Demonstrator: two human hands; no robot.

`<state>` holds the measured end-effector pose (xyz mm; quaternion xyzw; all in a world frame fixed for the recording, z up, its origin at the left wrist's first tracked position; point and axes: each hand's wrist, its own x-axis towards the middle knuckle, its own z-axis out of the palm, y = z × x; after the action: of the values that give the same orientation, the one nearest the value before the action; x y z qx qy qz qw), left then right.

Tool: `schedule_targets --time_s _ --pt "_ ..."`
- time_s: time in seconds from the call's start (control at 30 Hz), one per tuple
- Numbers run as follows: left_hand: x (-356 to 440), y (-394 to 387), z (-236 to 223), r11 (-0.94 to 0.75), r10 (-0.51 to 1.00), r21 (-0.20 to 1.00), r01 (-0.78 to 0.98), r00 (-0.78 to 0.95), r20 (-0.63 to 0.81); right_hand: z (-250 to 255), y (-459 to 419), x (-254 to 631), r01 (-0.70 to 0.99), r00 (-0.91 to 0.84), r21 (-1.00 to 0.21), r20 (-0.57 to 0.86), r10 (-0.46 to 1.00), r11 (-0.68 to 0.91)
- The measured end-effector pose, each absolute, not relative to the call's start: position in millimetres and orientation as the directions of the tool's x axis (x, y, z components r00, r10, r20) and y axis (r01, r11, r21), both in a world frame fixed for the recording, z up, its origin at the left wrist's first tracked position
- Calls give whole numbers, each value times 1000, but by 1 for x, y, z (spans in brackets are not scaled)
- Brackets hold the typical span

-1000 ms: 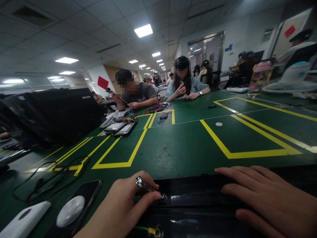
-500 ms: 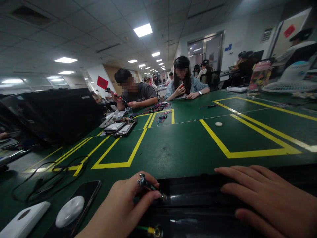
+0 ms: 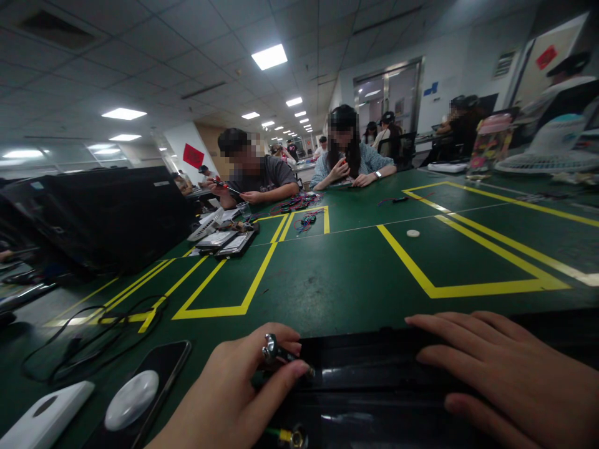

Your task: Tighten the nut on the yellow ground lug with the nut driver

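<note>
**Risk:** the small screwdriver (image 3: pixel 281 353) is only pinched near the fingertips, so a slip could send its tip skating over the glossy black case (image 3: pixel 374 368) and scratch it, or the tool could drop. Too much pressure from the right hand could also shift the case.

**Left hand:** the left hand (image 3: pixel 229 386) has its fingers (image 3: pixel 292 369) closed, with the screwdriver pinched against the thumb. The tip touches the case's top edge, bottom centre. Can't tell if there's a screw there.

**Right hand:** the right hand (image 3: pixel 505 374) lies open and flat on the case, lower right, holding nothing.

**Nearby:** a brass fitting with a green wire (image 3: pixel 286 437) sits at the bottom edge. A black phone (image 3: pixel 161 368) lies lower left.

**Further up:** the green worktop (image 3: pixel 327 274) has yellow tape boxes, and a co-worker in a grey T-shirt (image 3: pixel 264 176) works upper left.
</note>
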<state>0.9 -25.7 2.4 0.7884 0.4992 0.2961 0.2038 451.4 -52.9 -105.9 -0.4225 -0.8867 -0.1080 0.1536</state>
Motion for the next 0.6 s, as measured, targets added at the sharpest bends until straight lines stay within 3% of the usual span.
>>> schedule_targets --time_s 0.27,0.6 --pt "6 -26 7 -412 911 596 690 333 244 -110 -57 452 779 -622 187 356 698 599" --pt "8 -27 8 -437 899 569 696 347 266 -107 -56 448 781 -609 113 361 707 615"
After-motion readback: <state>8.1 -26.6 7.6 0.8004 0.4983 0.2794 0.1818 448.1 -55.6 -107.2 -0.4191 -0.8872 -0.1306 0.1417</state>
